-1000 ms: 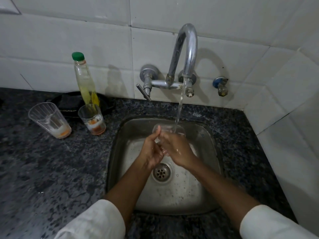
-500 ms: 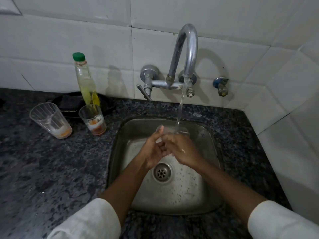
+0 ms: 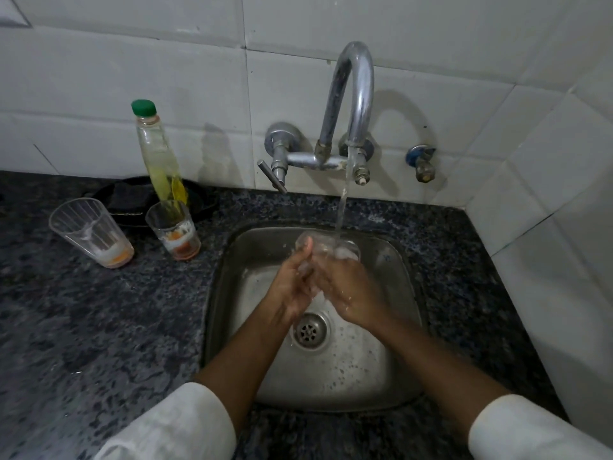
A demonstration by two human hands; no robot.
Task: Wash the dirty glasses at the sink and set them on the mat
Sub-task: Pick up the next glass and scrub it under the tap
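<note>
A clear glass [image 3: 328, 249] is held over the steel sink [image 3: 394, 260] under the running stream from the tap [image 3: 353, 104]. My left hand [image 3: 292, 283] grips its left side, thumb up along the wall. My right hand [image 3: 348, 290] wraps its lower right side. Water splashes into the glass's mouth. Two dirty glasses stand on the counter to the left: a larger one [image 3: 91, 232] with white and orange dregs, and a smaller one [image 3: 174, 230] with orange residue.
A soap bottle [image 3: 159, 154] with a green cap stands behind the smaller glass, beside a dark mat [image 3: 132, 199] against the tiled wall. The speckled dark counter [image 3: 99, 327] surrounds the sink. A white tiled wall closes the right side. The drain [image 3: 310, 330] lies below my hands.
Both hands stay on the glass under the stream, with a slight shift and turn of it. The view has edged a little lower.
</note>
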